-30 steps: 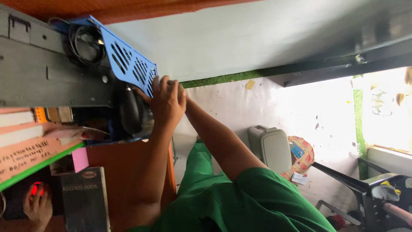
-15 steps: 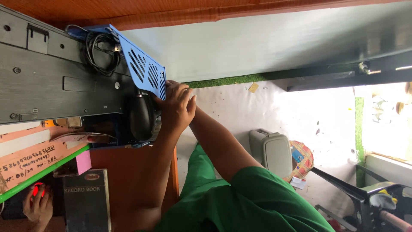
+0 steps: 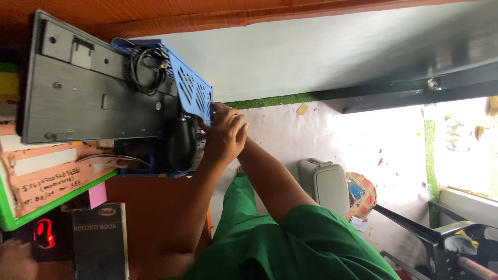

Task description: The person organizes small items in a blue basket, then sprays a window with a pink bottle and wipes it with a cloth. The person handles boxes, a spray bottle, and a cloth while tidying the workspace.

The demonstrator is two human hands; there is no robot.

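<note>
Seemingly both hands clasped around the blue perforated panel's lower edge, grip unclear.

One hand raised on an outstretched bare forearm, fingers curled, elbow bent — green sleeve at the upper arm

Single head view, sideways, close above desk

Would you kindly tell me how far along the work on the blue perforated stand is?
Already done: the grey keyboard lies underside-out against the blue perforated stand, with a black cable coiled between them. In hand: both hands meet at the stand's edge, beside a black rounded object. Left: nothing visibly released; their grip is unclear.
</note>
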